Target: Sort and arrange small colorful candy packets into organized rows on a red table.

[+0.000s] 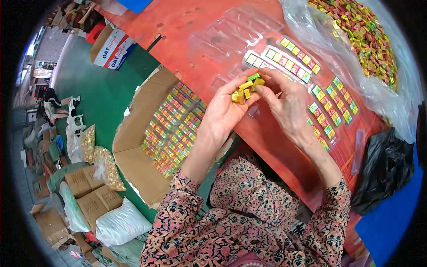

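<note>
Several small foil-wrapped candies [241,95], mostly gold-yellow with a green one on top, lie heaped in the cupped fingers of my left hand [222,109]. My right hand [287,104] meets it from the other side, thumb and fingertips pinched on a gold-yellow candy at the heap's edge. Both hands are raised over the red table [178,33]. Just beyond them are clear plastic trays with rows of candies [289,63], partly hidden by my right hand. More filled trays [336,102] lie to the right of that hand.
Empty clear trays [227,35] lie farther back. A clear bag [360,40] of loose candies spreads at the far right, above a black plastic bag [384,171]. An open carton [133,155] holding filled trays stands left of the table. Boxes [100,202] and sacks [122,222] crowd the lower left.
</note>
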`<control>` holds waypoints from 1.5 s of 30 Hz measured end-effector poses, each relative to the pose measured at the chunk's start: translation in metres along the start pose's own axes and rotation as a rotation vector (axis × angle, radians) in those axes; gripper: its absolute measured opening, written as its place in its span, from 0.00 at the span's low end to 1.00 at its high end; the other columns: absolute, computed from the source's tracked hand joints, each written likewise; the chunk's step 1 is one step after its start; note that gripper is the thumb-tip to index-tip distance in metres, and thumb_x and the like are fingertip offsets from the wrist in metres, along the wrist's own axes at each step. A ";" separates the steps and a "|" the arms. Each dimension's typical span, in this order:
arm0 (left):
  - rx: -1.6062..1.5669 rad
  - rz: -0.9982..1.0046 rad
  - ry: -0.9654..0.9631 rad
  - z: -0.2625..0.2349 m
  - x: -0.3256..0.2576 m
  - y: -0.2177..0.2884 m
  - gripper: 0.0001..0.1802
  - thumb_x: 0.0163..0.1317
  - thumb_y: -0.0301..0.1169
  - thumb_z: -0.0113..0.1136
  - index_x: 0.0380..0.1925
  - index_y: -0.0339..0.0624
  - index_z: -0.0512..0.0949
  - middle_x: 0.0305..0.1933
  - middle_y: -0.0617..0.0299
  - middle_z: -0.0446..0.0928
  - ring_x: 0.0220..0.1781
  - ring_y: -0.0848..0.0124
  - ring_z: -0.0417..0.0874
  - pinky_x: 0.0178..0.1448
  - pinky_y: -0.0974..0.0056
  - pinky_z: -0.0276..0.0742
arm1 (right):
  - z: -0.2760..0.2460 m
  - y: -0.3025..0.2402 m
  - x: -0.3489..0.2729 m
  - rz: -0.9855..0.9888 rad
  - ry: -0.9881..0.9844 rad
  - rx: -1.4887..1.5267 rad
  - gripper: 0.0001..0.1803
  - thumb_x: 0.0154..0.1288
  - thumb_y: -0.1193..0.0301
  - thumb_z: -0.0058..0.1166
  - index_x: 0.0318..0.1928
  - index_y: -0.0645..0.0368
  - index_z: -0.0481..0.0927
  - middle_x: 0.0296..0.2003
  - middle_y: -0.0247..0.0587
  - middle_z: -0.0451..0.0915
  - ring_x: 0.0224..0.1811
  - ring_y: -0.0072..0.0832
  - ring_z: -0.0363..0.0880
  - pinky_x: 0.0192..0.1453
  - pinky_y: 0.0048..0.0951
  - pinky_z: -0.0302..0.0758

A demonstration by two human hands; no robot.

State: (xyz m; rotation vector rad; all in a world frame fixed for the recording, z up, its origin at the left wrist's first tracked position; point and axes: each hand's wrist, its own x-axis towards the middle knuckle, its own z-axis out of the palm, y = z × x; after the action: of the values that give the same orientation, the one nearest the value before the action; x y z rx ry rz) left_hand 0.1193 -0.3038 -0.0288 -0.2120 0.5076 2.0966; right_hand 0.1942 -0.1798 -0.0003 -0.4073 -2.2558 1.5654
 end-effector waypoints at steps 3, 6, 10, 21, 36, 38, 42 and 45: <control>0.019 0.006 0.039 -0.001 -0.002 -0.002 0.17 0.61 0.27 0.47 0.49 0.32 0.69 0.49 0.50 0.73 0.49 0.61 0.76 0.50 0.61 0.76 | -0.002 -0.005 0.002 -0.163 -0.088 -0.449 0.14 0.48 0.75 0.60 0.39 0.59 0.78 0.26 0.38 0.77 0.24 0.25 0.75 0.29 0.23 0.71; 0.019 -0.037 0.001 -0.002 -0.003 -0.002 0.17 0.61 0.28 0.47 0.49 0.31 0.69 0.49 0.50 0.73 0.50 0.61 0.76 0.51 0.61 0.75 | -0.004 -0.007 0.005 -0.218 -0.069 -0.297 0.14 0.47 0.75 0.60 0.39 0.59 0.79 0.26 0.38 0.77 0.24 0.27 0.75 0.29 0.24 0.71; -0.007 -0.100 -0.059 -0.009 -0.004 0.007 0.17 0.61 0.29 0.49 0.48 0.30 0.70 0.47 0.51 0.74 0.49 0.62 0.76 0.50 0.60 0.77 | -0.011 -0.007 0.012 -0.059 -0.227 -0.013 0.08 0.51 0.78 0.50 0.34 0.67 0.77 0.25 0.45 0.78 0.26 0.29 0.75 0.32 0.29 0.71; 0.694 0.213 0.197 0.005 -0.001 0.031 0.10 0.54 0.28 0.60 0.34 0.33 0.77 0.23 0.59 0.77 0.18 0.78 0.73 0.16 0.78 0.62 | -0.039 -0.001 0.028 0.065 -0.301 -0.068 0.10 0.55 0.70 0.53 0.31 0.66 0.76 0.21 0.29 0.73 0.23 0.13 0.66 0.26 0.19 0.64; 1.428 0.507 0.360 -0.011 0.008 0.038 0.09 0.48 0.29 0.61 0.28 0.34 0.81 0.21 0.63 0.78 0.22 0.80 0.74 0.28 0.74 0.69 | 0.028 0.050 0.070 -0.634 -0.258 -0.489 0.04 0.50 0.77 0.47 0.29 0.61 0.70 0.27 0.48 0.72 0.34 0.43 0.71 0.37 0.40 0.67; 1.474 0.534 0.359 -0.013 0.010 0.038 0.10 0.48 0.29 0.61 0.28 0.34 0.81 0.21 0.62 0.78 0.22 0.79 0.75 0.29 0.73 0.70 | 0.030 0.041 0.072 -0.560 -0.331 -0.555 0.08 0.51 0.75 0.52 0.32 0.64 0.77 0.27 0.53 0.77 0.33 0.45 0.77 0.36 0.40 0.73; 1.592 0.583 0.362 -0.013 0.015 0.033 0.10 0.48 0.30 0.60 0.28 0.34 0.80 0.21 0.56 0.78 0.23 0.76 0.77 0.31 0.70 0.71 | 0.029 0.058 0.073 -0.607 -0.245 -0.482 0.08 0.51 0.75 0.52 0.32 0.65 0.78 0.27 0.53 0.77 0.33 0.46 0.77 0.36 0.39 0.73; 1.647 0.609 0.356 -0.009 0.017 0.030 0.10 0.48 0.29 0.59 0.29 0.34 0.80 0.22 0.53 0.78 0.24 0.72 0.79 0.31 0.68 0.72 | 0.019 0.054 0.073 -0.545 -0.189 -0.432 0.09 0.52 0.74 0.53 0.33 0.66 0.78 0.27 0.53 0.77 0.33 0.44 0.77 0.36 0.36 0.73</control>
State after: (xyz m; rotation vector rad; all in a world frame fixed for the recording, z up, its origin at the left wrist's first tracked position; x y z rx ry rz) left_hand 0.0842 -0.3096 -0.0346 0.6058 2.4850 1.4709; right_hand 0.1219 -0.1456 -0.0480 0.2523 -2.5533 0.8735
